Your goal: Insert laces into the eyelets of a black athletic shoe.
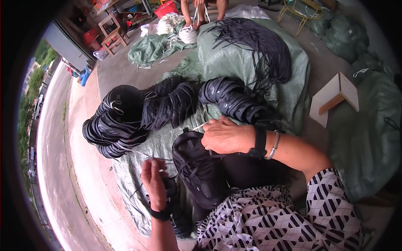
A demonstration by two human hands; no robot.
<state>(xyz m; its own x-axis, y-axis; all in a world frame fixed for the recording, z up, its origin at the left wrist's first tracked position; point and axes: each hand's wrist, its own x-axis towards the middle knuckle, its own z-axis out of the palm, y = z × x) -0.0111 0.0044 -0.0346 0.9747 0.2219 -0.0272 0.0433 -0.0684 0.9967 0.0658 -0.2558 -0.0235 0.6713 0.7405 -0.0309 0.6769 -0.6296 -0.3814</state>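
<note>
A black sneaker (194, 167) lies on my lap, its opening facing away and dark laces (199, 161) crossing its front. To its left is my left hand (153, 180), fingers closed in a pinch on a dark lace end stretching from the shoe. Over the shoe's right rim, my right hand (224, 136) is closed, and a thin white cord or rod (196, 127) sticks out from its fingers toward the left. What else the right fingers grip is hidden behind the knuckles.
Rows of black shoe uppers (167, 106) lie ahead on a green woven sheet (155, 167). Beyond is a heap of dark laces (268, 46). Another person's hands (197, 4) are at the far edge by white cord. A board piece (337, 94) and green sacks (368, 125) stand right.
</note>
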